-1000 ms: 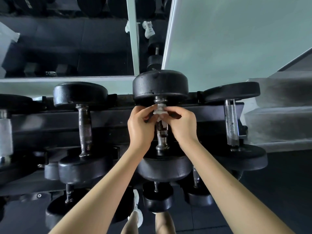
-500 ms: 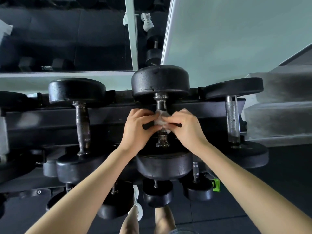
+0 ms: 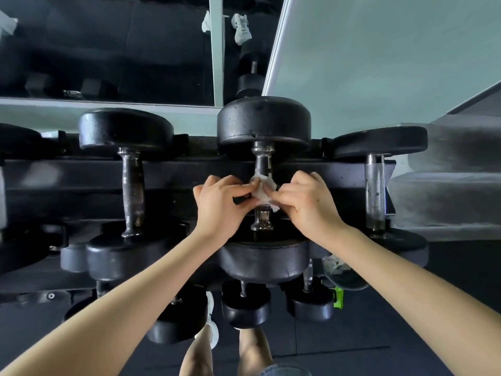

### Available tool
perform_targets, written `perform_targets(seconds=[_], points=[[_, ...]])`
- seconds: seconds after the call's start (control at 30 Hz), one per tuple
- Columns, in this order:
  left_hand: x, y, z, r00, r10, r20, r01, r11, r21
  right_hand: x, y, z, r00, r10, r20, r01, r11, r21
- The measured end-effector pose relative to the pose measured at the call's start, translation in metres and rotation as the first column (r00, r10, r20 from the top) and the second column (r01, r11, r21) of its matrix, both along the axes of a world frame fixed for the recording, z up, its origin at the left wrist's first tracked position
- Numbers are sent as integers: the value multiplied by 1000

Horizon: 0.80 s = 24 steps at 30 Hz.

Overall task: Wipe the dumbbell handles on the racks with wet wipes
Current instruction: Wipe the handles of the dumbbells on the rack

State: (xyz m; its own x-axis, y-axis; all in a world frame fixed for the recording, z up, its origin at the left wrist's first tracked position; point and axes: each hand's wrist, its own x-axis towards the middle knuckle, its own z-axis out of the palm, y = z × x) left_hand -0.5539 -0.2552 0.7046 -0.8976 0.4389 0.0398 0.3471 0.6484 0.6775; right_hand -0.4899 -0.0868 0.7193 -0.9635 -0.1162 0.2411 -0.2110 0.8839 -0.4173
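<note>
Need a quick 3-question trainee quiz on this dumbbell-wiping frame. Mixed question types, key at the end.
1. True or false: both the left hand and the right hand pinch the wet wipe.
2. Which handle is the wipe held against? A) the left dumbbell's handle B) the middle dumbbell's handle C) the right dumbbell's handle
3. Fill in: the wipe's colour is ___.

Key: 1 true; 2 B; 3 white.
</note>
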Motion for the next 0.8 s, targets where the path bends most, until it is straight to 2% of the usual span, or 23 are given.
perform_targets(seconds=[0.13,0.23,0.37,0.43,0.53,0.67,0.8], points=[[5,4,9,978,104,182,-102,995,-20,-20,6,6,1000,6,-23,-5,999,47],[3,0,12,968,50,247,-37,998,-57,-15,5,9,990,138,-6,-136,986,93],[-3,-20,16,898,-65,436,130,984,-121,-10,3,12,928,364,72,-370,886,279],[-4,-28,16,860,-49,508,109,990,-89,-16,1,14,906,410,102,-418,835,358],[-3,-36,14,842,-17,540,40,999,-31,-30,-1,19,890,443,110,-443,781,440],[5,-42,13,787,8,616,-38,999,35,-36,2,18,947,319,34,-311,888,340],[14,-46,13,726,49,686,-139,987,76,-12,-9,8,908,398,132,-419,840,345]])
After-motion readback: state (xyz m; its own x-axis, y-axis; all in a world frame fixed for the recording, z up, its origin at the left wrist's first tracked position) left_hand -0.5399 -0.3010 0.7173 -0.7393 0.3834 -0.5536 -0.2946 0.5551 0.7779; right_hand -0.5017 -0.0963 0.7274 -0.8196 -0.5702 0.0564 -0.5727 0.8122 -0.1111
